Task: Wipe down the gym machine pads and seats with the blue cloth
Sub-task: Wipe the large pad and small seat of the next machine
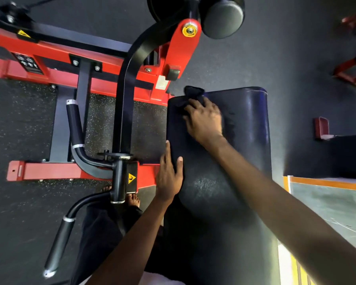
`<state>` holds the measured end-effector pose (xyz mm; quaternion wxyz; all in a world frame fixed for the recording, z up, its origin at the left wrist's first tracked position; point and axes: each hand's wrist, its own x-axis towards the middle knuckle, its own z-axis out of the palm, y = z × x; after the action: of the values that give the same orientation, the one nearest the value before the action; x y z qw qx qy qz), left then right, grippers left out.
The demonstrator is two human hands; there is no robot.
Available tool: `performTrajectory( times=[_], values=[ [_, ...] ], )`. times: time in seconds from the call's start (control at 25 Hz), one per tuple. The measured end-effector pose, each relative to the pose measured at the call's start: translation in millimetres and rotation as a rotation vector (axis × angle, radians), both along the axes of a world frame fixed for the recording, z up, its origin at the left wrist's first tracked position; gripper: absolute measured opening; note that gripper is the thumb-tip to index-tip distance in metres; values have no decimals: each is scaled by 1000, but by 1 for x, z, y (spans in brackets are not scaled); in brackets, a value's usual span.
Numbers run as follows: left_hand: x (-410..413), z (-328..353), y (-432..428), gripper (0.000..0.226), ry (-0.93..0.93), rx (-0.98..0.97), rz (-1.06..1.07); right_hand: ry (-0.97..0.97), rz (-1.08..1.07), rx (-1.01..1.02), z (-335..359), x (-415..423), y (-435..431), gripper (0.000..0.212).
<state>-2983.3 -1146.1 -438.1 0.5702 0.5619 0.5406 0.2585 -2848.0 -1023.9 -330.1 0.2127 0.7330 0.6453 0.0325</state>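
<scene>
A long dark padded bench [245, 140] of the gym machine runs away from me down the middle right. A dark blue cloth [192, 93] lies bunched at the pad's far left corner. My right hand [206, 120] presses on the cloth, its fingers spread over it. At the pad's left edge sits my left hand [170, 177], thumb on top of the pad and fingers straight down its side.
The red and black machine frame [70, 79] stands to the left, with black handles [60, 243] and a curved black arm [127, 95]. A round black roller pad [223, 16] sits at the top. My bare feet [133, 199] stand on speckled rubber floor.
</scene>
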Motion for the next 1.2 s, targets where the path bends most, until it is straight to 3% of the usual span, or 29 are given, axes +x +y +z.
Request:
performTrajectory(
  times=[0.16,0.4,0.56,0.68,0.88,1.08,1.2],
  values=[
    [4,-6,-4,69,16,-17,-24,14,216,-216,-35,-31,24,37],
    [2,-5,-2,69,29,-8,-42,-52,-4,-30,20,29,-7,46],
    [2,-7,-1,69,10,9,-40,-30,-70,178,26,46,-11,34],
    [4,-6,-1,69,21,5,-31,42,-53,195,22,34,-17,34],
    [2,-3,0,69,5,21,-22,38,47,132,48,43,-107,34],
    [3,-7,-1,66,8,3,-25,47,-192,197,29,34,-16,62],
    [4,-4,-3,66,-7,14,-5,2,-2,-15,-7,2,-4,69]
  ],
)
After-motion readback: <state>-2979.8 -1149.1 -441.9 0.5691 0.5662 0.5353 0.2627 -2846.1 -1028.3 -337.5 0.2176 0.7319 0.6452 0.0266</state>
